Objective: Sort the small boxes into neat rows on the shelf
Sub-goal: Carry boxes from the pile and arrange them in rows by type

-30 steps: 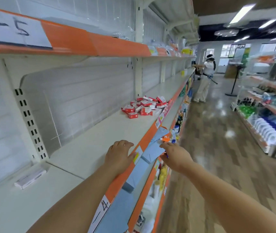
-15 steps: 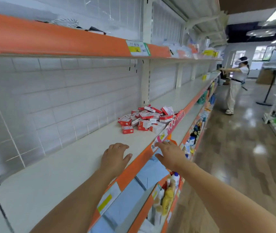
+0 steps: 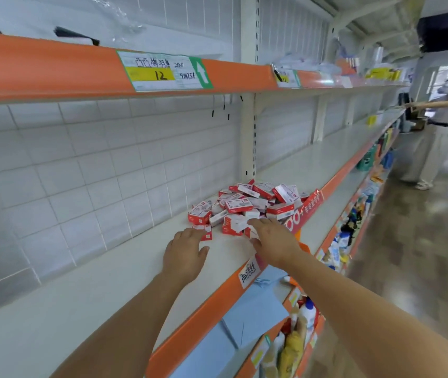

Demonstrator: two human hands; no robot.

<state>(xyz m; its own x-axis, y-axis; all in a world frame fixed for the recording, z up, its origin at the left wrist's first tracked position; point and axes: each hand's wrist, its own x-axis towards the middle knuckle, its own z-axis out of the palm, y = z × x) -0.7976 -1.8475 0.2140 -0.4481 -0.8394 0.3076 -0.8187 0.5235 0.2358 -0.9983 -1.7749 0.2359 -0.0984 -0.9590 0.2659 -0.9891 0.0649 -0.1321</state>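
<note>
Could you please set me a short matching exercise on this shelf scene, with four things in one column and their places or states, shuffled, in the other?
Things:
1. left hand
2. right hand
3. heap of small boxes
4. price label marked 12

Places or states:
A. stuck on the orange edge of the upper shelf
B. lying jumbled on the white shelf, not in rows
C. reaching the single box at the heap's near left
D. fingers at the heap's near edge, by the orange shelf lip

Pairs: 1-C, 2-D, 3-B, 4-A

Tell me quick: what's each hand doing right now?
Left hand: open, fingers straight, tips at a small box lying apart from the pile.
Right hand: open, fingertips reaching the pile of small boxes; nothing gripped.
</note>
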